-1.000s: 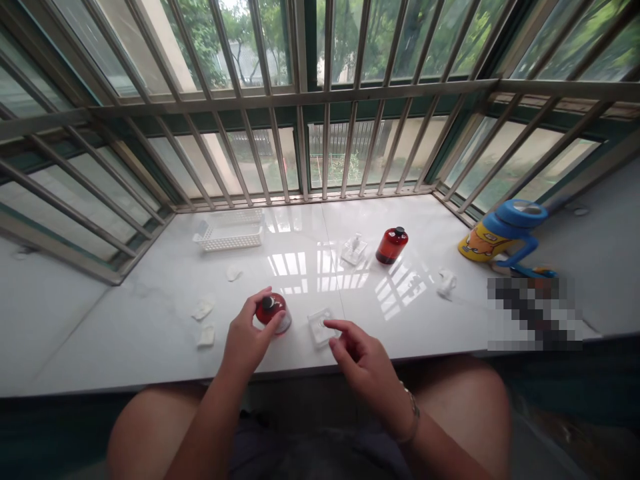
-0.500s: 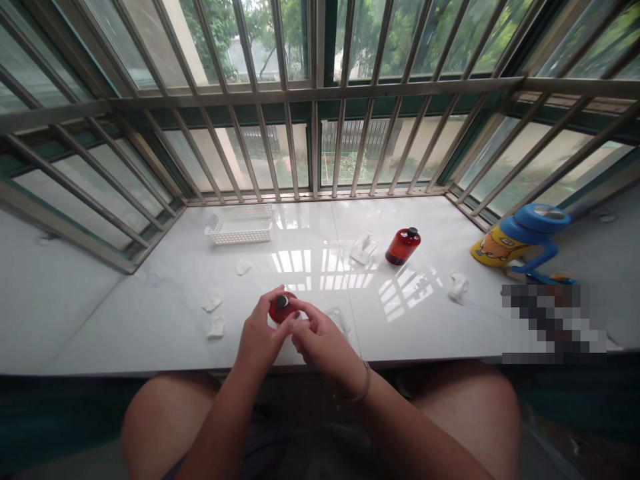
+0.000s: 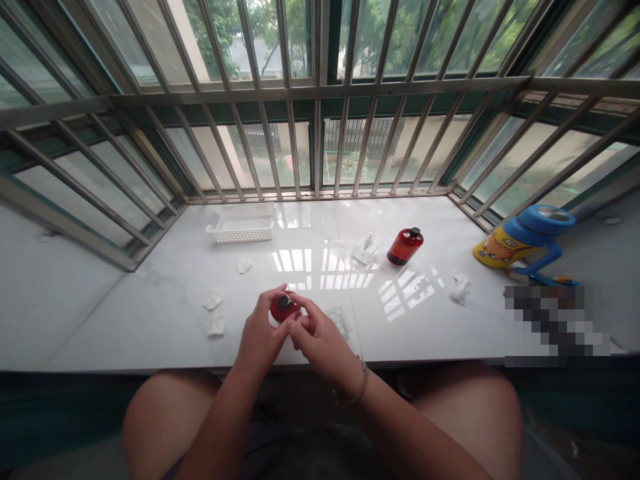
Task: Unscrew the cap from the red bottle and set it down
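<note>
With both hands closed on the small red bottle at the near edge of the white surface, the left hand should brace its body firmly while the right hand works the black cap squarely, keeping it upright.

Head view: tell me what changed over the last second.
The right hand left the clear plastic piece it was touching on the sill and moved left to join the left hand on the small red bottle; both now grip it. The left hand kept its hold throughout. The second red bottle, white basket and blue-and-yellow cup stayed put.
</note>
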Demonstrator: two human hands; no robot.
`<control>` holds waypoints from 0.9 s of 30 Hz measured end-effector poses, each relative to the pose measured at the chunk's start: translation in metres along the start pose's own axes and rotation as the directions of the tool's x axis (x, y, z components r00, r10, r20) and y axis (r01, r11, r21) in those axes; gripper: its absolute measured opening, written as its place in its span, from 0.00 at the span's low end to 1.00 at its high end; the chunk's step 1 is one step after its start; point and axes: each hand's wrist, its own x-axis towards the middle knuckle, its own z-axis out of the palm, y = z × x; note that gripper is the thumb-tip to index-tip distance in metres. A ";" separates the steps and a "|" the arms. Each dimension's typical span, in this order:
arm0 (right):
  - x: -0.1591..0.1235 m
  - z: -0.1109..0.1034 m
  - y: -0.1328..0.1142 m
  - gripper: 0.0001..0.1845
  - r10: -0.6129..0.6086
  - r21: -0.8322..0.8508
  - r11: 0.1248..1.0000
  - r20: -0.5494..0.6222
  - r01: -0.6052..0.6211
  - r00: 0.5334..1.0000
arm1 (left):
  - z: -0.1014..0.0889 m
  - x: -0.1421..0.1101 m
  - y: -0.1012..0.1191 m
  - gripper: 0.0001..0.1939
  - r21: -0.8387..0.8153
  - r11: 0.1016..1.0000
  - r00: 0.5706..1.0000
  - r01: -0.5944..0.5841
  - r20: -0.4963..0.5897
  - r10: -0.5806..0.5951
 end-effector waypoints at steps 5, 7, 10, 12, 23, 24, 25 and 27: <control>-0.001 0.003 -0.003 0.33 -0.050 -0.156 0.987 -0.001 0.049 0.999 | 0.000 -0.001 0.002 0.21 -0.022 1.000 1.000 0.007 0.001 -0.007; 0.000 0.004 -0.003 0.33 -0.053 -0.177 0.983 0.003 0.052 0.999 | 0.000 -0.001 0.003 0.22 -0.023 1.000 1.000 0.012 0.000 -0.012; 0.001 0.004 -0.003 0.32 -0.051 -0.200 0.979 0.002 0.051 0.999 | 0.000 -0.002 0.004 0.23 -0.020 1.000 1.000 0.019 0.006 -0.019; 0.001 0.004 -0.003 0.33 -0.047 -0.219 0.975 0.004 0.046 0.999 | 0.000 -0.002 0.003 0.23 -0.017 1.000 1.000 0.025 0.008 -0.024; -0.007 0.004 0.002 0.39 -0.046 -0.354 0.934 0.020 0.050 0.999 | -0.002 0.000 -0.002 0.28 0.023 1.000 1.000 0.012 0.015 -0.012; -0.006 0.004 0.001 0.39 -0.049 -0.352 0.934 0.026 0.055 0.998 | -0.002 0.001 -0.002 0.28 0.023 1.000 1.000 0.013 0.014 -0.014; -0.005 0.004 0.000 0.39 -0.053 -0.348 0.936 0.031 0.060 0.998 | -0.002 0.000 -0.002 0.28 0.020 1.000 1.000 0.017 0.014 -0.017; -0.004 0.004 -0.001 0.39 -0.056 -0.340 0.938 0.034 0.064 0.998 | -0.002 0.000 -0.003 0.28 0.012 1.000 1.000 0.025 0.018 -0.025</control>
